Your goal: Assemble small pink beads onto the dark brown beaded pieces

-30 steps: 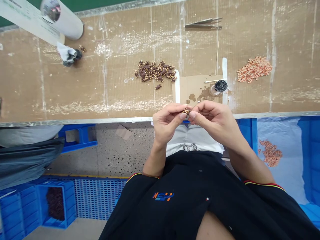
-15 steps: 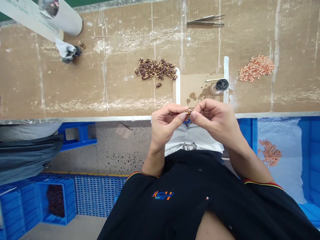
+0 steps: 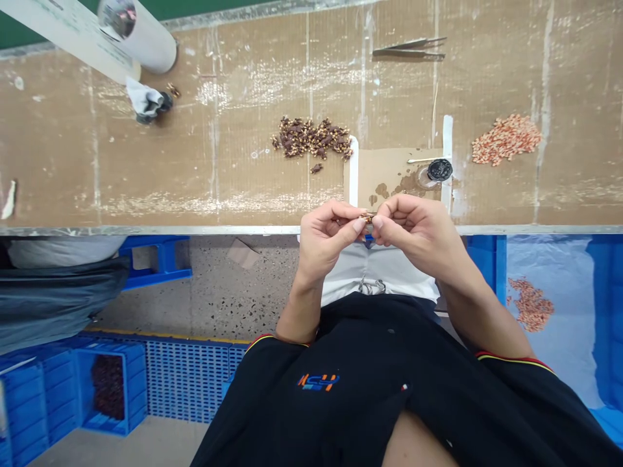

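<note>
My left hand [image 3: 325, 239] pinches a small brown-and-gold piece [image 3: 366, 219] between thumb and fingertips, just past the table's front edge. The thumb and forefinger of my right hand [image 3: 413, 227] are closed at the right end of that same piece; the fingertips partly cover it. Beyond my hands lies a stained cardboard sheet [image 3: 374, 165] between white strips. On it are a small pot with black contents or a black top [image 3: 439, 170] and a cotton swab [image 3: 424, 160]. A pile of similar brown-and-gold pieces [image 3: 311, 138] lies to the left, with one piece apart from it.
Small orange-and-white pieces [image 3: 506, 139] are heaped at the right. Tweezers [image 3: 409, 49] lie farther back. White rolls [image 3: 139, 35] and a grey-white cloth-like item [image 3: 145, 100] are at the back left. Blue crates [image 3: 136, 383] stand below; another person's dark clothing [image 3: 58, 298] shows at left.
The view has shifted slightly, so the table's things appear a little farther right and lower. Both hands keep nearly the same pinch on the small piece.
</note>
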The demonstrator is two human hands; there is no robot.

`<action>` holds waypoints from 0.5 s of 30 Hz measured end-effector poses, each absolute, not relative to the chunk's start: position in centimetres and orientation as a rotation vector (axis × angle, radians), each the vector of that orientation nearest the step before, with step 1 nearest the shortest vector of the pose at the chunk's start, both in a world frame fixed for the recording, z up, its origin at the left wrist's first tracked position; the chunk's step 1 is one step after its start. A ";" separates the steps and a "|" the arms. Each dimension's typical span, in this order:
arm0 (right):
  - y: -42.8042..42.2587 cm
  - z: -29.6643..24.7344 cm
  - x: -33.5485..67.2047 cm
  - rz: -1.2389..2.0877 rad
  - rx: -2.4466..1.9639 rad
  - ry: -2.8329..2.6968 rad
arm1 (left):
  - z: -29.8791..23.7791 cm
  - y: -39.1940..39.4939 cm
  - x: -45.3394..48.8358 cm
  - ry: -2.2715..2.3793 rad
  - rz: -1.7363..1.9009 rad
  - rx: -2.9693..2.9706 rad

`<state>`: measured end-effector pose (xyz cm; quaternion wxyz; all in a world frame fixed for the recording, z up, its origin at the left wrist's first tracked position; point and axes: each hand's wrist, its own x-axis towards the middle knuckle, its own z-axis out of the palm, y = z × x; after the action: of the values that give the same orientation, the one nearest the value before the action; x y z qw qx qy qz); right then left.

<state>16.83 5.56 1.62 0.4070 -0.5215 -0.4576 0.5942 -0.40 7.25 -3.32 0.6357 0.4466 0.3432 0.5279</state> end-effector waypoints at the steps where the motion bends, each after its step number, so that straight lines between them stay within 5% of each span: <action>1: 5.6 1.5 16.8 1.513 -1.321 -1.152 | -3.4 7.2 -0.5 0.790 1.197 1.009; 15: 5.7 1.3 16.3 1.613 -1.337 -1.085 | -3.7 7.4 -1.0 0.873 1.059 0.999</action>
<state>16.27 5.71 1.28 0.3814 -0.5239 -0.4251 0.6320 -0.97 7.45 -3.65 0.6612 0.4415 0.3858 0.4681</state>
